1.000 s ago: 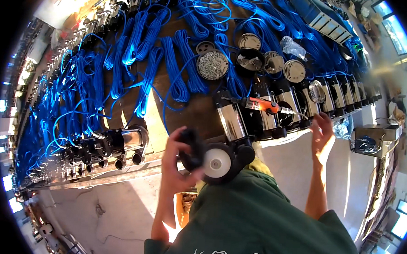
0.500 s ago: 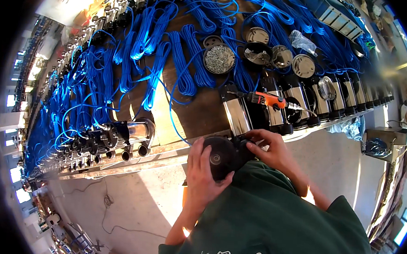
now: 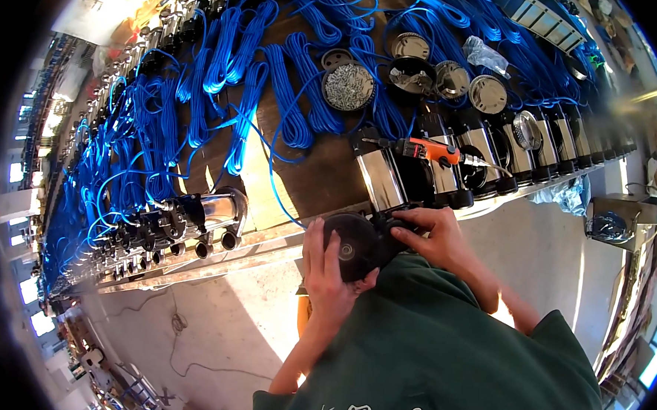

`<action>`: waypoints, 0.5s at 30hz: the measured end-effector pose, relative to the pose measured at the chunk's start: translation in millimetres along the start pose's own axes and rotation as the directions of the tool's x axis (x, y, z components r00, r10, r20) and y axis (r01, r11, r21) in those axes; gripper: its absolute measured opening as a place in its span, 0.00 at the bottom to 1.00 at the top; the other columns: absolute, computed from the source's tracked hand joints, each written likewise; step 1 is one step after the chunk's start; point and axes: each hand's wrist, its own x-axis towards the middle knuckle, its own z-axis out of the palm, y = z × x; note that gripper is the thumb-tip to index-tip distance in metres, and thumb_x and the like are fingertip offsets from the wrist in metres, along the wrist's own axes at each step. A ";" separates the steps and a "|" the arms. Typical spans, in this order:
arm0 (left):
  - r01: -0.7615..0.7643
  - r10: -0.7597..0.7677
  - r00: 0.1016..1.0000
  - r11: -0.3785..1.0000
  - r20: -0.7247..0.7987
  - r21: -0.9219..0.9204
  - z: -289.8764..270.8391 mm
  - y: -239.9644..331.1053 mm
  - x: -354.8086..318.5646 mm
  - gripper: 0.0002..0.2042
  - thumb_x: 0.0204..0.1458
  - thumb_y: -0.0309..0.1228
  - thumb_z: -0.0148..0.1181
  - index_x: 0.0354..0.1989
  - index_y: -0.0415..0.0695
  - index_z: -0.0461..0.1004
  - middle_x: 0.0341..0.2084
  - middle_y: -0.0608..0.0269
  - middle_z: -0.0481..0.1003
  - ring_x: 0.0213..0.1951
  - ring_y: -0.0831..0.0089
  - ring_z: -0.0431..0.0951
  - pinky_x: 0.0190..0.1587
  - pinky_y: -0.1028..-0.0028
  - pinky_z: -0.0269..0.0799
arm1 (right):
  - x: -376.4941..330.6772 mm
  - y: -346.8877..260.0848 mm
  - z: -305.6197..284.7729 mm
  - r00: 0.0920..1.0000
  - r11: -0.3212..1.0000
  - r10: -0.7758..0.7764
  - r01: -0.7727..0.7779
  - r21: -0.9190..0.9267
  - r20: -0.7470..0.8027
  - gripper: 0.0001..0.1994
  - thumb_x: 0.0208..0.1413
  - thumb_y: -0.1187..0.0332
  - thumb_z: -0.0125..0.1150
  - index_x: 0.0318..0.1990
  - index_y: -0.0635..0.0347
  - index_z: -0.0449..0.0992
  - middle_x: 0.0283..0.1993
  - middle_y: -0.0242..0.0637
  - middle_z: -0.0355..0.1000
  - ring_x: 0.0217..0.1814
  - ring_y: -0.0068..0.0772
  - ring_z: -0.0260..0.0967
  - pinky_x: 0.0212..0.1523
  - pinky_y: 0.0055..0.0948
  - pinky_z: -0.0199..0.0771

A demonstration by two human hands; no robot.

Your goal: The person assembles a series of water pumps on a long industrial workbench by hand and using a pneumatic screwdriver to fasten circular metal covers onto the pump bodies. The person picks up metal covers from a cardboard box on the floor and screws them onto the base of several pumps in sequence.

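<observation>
Both hands now closed in on round black pump end cap (image 3: 352,245), frame centre, up from half a second ago.
Left hand (image 3: 327,268) cups the rim, right hand (image 3: 432,236) grips opposite side, steadying it against the chest by the workbench (image 3: 267,235) edge.

Long dark table (image 3: 322,182) running from 8 o'clock to 2 o'clock. Coiled blue cables (image 3: 225,58) cover most of it, densest toward 9 o'clock. Row of steel-bodied pump units (image 3: 495,150) along the near edge toward 3 o'clock. Orange power screwdriver (image 3: 432,149) lying across them, near centre. Round dish of screws (image 3: 348,87) at 12 o'clock, round dark covers (image 3: 454,79) just beside it. Concrete floor (image 3: 203,325) at 7 o'clock.
</observation>
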 end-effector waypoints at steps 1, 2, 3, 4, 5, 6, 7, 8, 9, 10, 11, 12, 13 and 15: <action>0.004 -0.004 1.000 1.000 -0.003 -0.001 -0.2 -0.3 -0.6 0.34 0.41 0.44 0.70 0.49 0.30 0.66 0.57 0.36 0.62 0.58 0.38 0.63 0.59 0.52 0.62 | -0.2 0.2 0.2 1.000 1.000 0.003 -0.003 0.004 0.004 0.15 0.50 0.68 0.68 0.44 0.66 0.78 0.36 0.44 0.78 0.30 0.27 0.75 0.33 0.24 0.75; 0.008 -0.008 1.000 1.000 -0.006 -0.003 -0.4 -0.5 -1.3 0.34 0.41 0.44 0.70 0.50 0.30 0.66 0.57 0.36 0.62 0.58 0.38 0.63 0.58 0.52 0.62 | -0.5 0.7 1.3 1.000 1.000 -0.006 0.006 0.013 -0.009 0.15 0.49 0.68 0.68 0.43 0.66 0.78 0.34 0.44 0.78 0.29 0.28 0.76 0.32 0.25 0.75; 0.013 -0.013 1.000 1.000 -0.009 -0.005 -0.3 -0.7 -2.2 0.34 0.41 0.44 0.70 0.50 0.30 0.66 0.57 0.36 0.62 0.58 0.38 0.63 0.58 0.52 0.62 | -0.7 1.4 3.0 1.000 1.000 -0.015 0.015 0.021 -0.022 0.15 0.49 0.67 0.68 0.42 0.66 0.79 0.33 0.45 0.78 0.29 0.30 0.76 0.31 0.26 0.75; 0.013 -0.014 1.000 1.000 -0.013 -0.014 0.2 -1.1 -2.7 0.34 0.40 0.44 0.70 0.50 0.30 0.66 0.58 0.36 0.62 0.58 0.38 0.63 0.58 0.52 0.62 | -0.5 1.3 3.8 0.999 0.999 -0.026 0.027 0.028 -0.036 0.15 0.48 0.67 0.68 0.42 0.66 0.79 0.31 0.45 0.77 0.28 0.31 0.76 0.31 0.26 0.75; 0.014 -0.014 1.000 1.000 -0.017 -0.024 1.4 -2.0 -3.6 0.34 0.40 0.44 0.70 0.50 0.30 0.66 0.58 0.36 0.61 0.58 0.38 0.63 0.58 0.52 0.62 | -0.7 1.2 3.9 0.999 0.999 -0.028 0.029 0.023 -0.040 0.15 0.48 0.67 0.68 0.41 0.66 0.79 0.31 0.45 0.77 0.28 0.31 0.76 0.31 0.26 0.75; 0.014 -0.015 1.000 0.999 -0.020 -0.034 2.6 -2.7 -4.6 0.35 0.40 0.45 0.70 0.50 0.31 0.66 0.58 0.36 0.61 0.58 0.38 0.63 0.58 0.51 0.62 | -1.2 1.1 3.8 0.999 0.999 -0.030 0.030 0.017 -0.045 0.15 0.48 0.67 0.68 0.41 0.66 0.79 0.31 0.45 0.77 0.28 0.32 0.76 0.31 0.27 0.75; 0.009 -0.010 1.000 1.000 -0.011 -0.018 3.4 -3.1 -2.4 0.35 0.40 0.45 0.71 0.50 0.31 0.66 0.58 0.35 0.61 0.57 0.38 0.64 0.58 0.52 0.62 | 1.0 -0.8 1.3 0.998 0.999 -0.040 0.041 0.008 -0.057 0.15 0.48 0.66 0.68 0.41 0.66 0.79 0.31 0.45 0.77 0.28 0.32 0.76 0.31 0.27 0.75; 0.004 -0.004 1.000 1.000 -0.002 -0.003 3.4 -2.6 -2.4 0.36 0.39 0.46 0.71 0.51 0.32 0.65 0.57 0.35 0.61 0.56 0.38 0.64 0.58 0.52 0.63 | 0.9 0.0 -0.3 0.998 0.999 -0.033 0.034 0.014 -0.046 0.15 0.48 0.66 0.68 0.41 0.66 0.79 0.31 0.46 0.77 0.28 0.32 0.76 0.31 0.27 0.75; -0.003 0.003 1.000 1.000 0.007 0.011 2.3 -1.4 -2.6 0.36 0.39 0.47 0.71 0.51 0.33 0.65 0.57 0.34 0.61 0.55 0.37 0.65 0.57 0.53 0.63 | -1.7 3.8 -0.4 0.999 0.999 -0.026 0.027 0.020 -0.035 0.15 0.48 0.66 0.68 0.41 0.66 0.79 0.31 0.46 0.77 0.28 0.32 0.76 0.32 0.27 0.75; -0.002 0.001 1.000 1.000 0.024 0.022 -0.1 0.9 -0.3 0.36 0.39 0.46 0.71 0.51 0.33 0.64 0.57 0.34 0.61 0.56 0.37 0.64 0.58 0.53 0.63 | -1.8 6.3 -1.3 0.999 0.999 -0.026 0.026 0.024 -0.028 0.15 0.48 0.65 0.68 0.41 0.65 0.79 0.31 0.46 0.77 0.28 0.33 0.76 0.32 0.28 0.75; -0.001 0.000 0.999 0.999 0.043 0.033 -4.1 4.1 1.0 0.37 0.39 0.46 0.71 0.52 0.33 0.64 0.57 0.34 0.61 0.56 0.37 0.64 0.58 0.53 0.62 | -1.8 6.6 -2.4 1.000 0.999 -0.010 0.010 0.033 -0.007 0.15 0.48 0.65 0.68 0.42 0.65 0.79 0.31 0.46 0.77 0.29 0.33 0.76 0.33 0.28 0.75; -0.001 -0.002 0.998 0.999 0.061 0.044 -7.6 6.4 1.7 0.37 0.39 0.46 0.72 0.52 0.33 0.64 0.57 0.33 0.61 0.56 0.37 0.64 0.58 0.53 0.62 | 0.2 5.5 -4.9 1.000 0.999 0.006 -0.008 0.054 0.023 0.16 0.48 0.64 0.68 0.42 0.64 0.79 0.31 0.46 0.77 0.29 0.34 0.76 0.33 0.29 0.75; 0.011 -0.015 0.994 0.999 0.107 0.036 -11.6 5.9 0.7 0.39 0.37 0.46 0.73 0.54 0.35 0.63 0.60 0.34 0.58 0.60 0.38 0.60 0.60 0.52 0.59 | 0.6 4.3 -6.1 1.000 0.999 0.002 -0.003 0.046 0.031 0.16 0.49 0.63 0.68 0.42 0.64 0.78 0.31 0.46 0.77 0.29 0.35 0.76 0.33 0.29 0.75; 0.053 -0.052 0.991 0.999 0.122 -0.005 -25.5 18.1 11.8 0.40 0.35 0.46 0.74 0.54 0.35 0.63 0.61 0.36 0.56 0.61 0.40 0.57 0.60 0.52 0.59 | 4.2 11.8 -5.8 0.998 0.999 -0.034 0.034 0.000 0.047 0.16 0.49 0.61 0.67 0.42 0.63 0.78 0.31 0.46 0.76 0.30 0.38 0.76 0.34 0.32 0.75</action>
